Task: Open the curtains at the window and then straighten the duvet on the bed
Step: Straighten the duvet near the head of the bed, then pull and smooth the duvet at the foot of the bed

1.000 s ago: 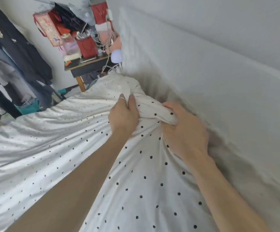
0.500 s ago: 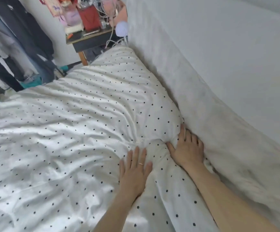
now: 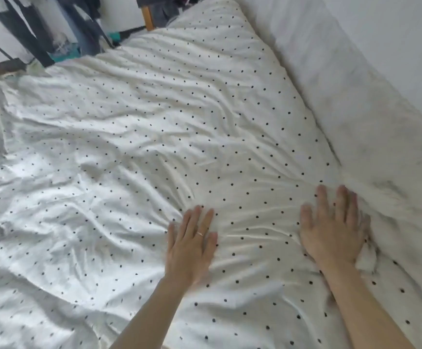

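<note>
White with little black dots, the duvet (image 3: 154, 137) lies spread over the bed, still full of wrinkles. Your left hand (image 3: 192, 248) lies flat on the duvet with its fingers stretched out, holding nothing, and it wears a thin ring (image 3: 200, 234). Your right hand (image 3: 333, 227) lies flat too, fingers open, at the duvet's edge beside the white wall (image 3: 356, 59). Dark clothes (image 3: 36, 28) hang past the duvet's far end.

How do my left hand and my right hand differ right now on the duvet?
The left hand wears a ring; the right hand shows none. The left lies mid-duvet, the right at its wall-side edge. The right looks more motion-blurred. Both rest open, palms down.
</note>
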### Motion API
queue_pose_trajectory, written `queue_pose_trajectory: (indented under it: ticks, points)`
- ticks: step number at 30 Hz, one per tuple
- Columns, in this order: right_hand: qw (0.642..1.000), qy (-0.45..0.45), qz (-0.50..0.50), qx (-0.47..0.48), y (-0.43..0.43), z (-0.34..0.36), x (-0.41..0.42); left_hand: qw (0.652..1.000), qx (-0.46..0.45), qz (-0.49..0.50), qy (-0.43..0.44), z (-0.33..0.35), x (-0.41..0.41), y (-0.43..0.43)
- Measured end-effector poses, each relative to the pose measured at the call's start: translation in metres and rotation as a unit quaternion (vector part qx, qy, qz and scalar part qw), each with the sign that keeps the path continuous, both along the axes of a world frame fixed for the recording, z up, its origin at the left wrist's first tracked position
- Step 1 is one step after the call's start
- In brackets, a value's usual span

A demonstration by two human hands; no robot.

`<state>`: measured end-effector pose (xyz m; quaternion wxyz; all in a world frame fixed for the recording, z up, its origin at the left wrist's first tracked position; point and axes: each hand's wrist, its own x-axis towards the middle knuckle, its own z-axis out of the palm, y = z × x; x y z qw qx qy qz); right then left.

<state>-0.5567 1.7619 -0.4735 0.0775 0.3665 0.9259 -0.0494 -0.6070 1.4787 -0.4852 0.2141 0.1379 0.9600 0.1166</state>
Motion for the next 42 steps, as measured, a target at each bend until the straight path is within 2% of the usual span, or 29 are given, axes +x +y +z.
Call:
queue_pose_trajectory:
  ticks: [2,5,9,13,15,17,20,24,26,28,29,33,36,42]
  points:
    - [1.000,-0.006,0.015,0.001,-0.025,0.009,-0.007,0.998,0.000,0.047,-0.032,0.006,0.031,-0.030]
    - [0.991,-0.026,0.123,-0.051,-0.096,0.020,0.004,0.994,-0.019,0.087,-0.069,0.010,0.078,-0.071]
    - [0.953,-0.039,0.273,-0.121,-0.184,0.013,0.053,0.984,-0.019,0.146,-0.103,0.011,0.138,-0.119]
    - [0.895,-0.056,0.426,-0.120,-0.272,0.000,0.136,0.972,-0.037,0.190,-0.133,0.005,0.228,-0.196]
    - [0.874,-0.075,0.464,-0.120,-0.307,-0.013,0.185,0.966,-0.048,0.210,-0.144,-0.001,0.275,-0.235]
    - [0.851,-0.119,0.492,-0.138,-0.347,-0.026,0.233,0.961,-0.044,0.236,-0.134,-0.005,0.321,-0.281]
    - [0.840,-0.171,0.493,-0.152,-0.408,-0.036,0.292,0.956,-0.055,0.254,-0.133,-0.012,0.383,-0.349]
    - [0.821,-0.176,0.524,-0.143,-0.501,-0.036,0.349,0.941,-0.057,0.305,-0.138,-0.016,0.459,-0.445]
    - [0.793,-0.172,0.571,-0.129,-0.552,-0.027,0.369,0.925,-0.064,0.347,-0.145,-0.015,0.491,-0.492]
    - [0.750,-0.214,0.610,-0.140,-0.590,-0.023,0.383,0.915,-0.077,0.362,-0.161,-0.013,0.509,-0.529]
    - [0.739,-0.229,0.617,-0.140,-0.608,-0.021,0.387,0.907,-0.079,0.376,-0.172,-0.009,0.516,-0.544]
    - [0.716,-0.224,0.643,-0.152,-0.678,-0.007,0.394,0.886,-0.052,0.427,-0.171,0.011,0.528,-0.596]
    - [0.692,-0.196,0.679,-0.151,-0.730,0.011,0.390,0.878,-0.033,0.455,-0.142,0.033,0.533,-0.634]
    - [0.654,-0.158,0.723,-0.157,-0.835,0.056,0.376,0.839,-0.018,0.533,-0.104,0.081,0.549,-0.719]
